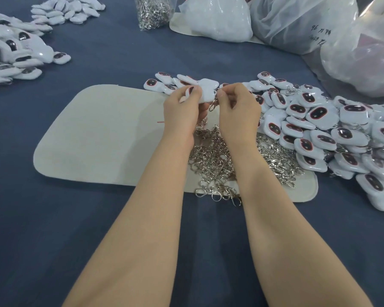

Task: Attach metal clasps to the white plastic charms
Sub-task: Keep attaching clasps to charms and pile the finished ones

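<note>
My left hand (184, 107) grips a white plastic charm (206, 89), held plain side up above the beige mat (93, 138). My right hand (237, 107) pinches a silver metal clasp (213, 105) that hangs at the charm's lower right corner, between the two hands. Whether the clasp is hooked into the charm is hidden by my fingers. A heap of loose clasps (220, 160) lies on the mat under my wrists.
A big pile of white charms with dark oval faces (319, 129) spreads to the right. More charms (16, 54) lie at the far left and back left (67, 9). A clear bag of clasps (152, 9) and plastic bags (297, 21) stand at the back on the blue cloth.
</note>
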{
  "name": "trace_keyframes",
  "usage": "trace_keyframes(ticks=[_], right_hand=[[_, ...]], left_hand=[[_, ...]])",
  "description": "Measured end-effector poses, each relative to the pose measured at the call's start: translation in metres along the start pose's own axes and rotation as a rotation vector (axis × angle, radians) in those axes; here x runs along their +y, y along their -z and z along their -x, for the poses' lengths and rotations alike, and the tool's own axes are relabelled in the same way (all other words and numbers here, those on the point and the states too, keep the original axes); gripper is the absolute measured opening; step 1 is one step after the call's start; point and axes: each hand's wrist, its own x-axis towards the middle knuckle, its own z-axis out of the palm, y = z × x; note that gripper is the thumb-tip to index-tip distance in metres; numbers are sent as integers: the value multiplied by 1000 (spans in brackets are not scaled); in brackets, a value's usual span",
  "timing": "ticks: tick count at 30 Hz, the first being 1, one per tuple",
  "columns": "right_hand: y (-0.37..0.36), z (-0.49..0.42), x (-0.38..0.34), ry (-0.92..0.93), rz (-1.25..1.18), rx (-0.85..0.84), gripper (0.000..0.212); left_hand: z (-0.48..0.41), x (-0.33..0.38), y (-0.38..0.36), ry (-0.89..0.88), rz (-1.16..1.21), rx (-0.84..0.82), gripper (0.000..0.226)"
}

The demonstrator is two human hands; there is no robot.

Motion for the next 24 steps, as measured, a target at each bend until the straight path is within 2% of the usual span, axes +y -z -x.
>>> trace_keyframes(ticks=[4,7,11,14,17,18,20,22,23,24], right_hand=[[0,0,1,44,85,-61,11],[0,1,4,42,137,-95,15],[0,-1,4,31,210,-143,22],[1,-5,0,33,134,-203,28],[4,-2,-3,-19,115,-333,20],[4,-3,-3,-49,127,-326,17],[9,-6,-6,-150,37,-173,12],[18,-10,-13,-280,-346,104,16],[26,-14,-12,-297,-514,192,20],[33,-18,-8,-300,-582,223,23]], left_hand=[[4,-1,-1,-377,-429,51,19],[9,-5,-1,-549,-644,28,29],[4,-6,-2,-540,-688,9,34],[2,-6,-2,-453,-648,-4,37],[4,-4,-4,-384,-561,3,41],[3,-3,-5,-373,-530,12,43],[2,-2,-5,-345,-458,41,43],[0,-2,-3,-305,-393,92,37],[-2,-3,-1,-278,-365,117,34],[-3,-4,0,-247,-347,136,32]])
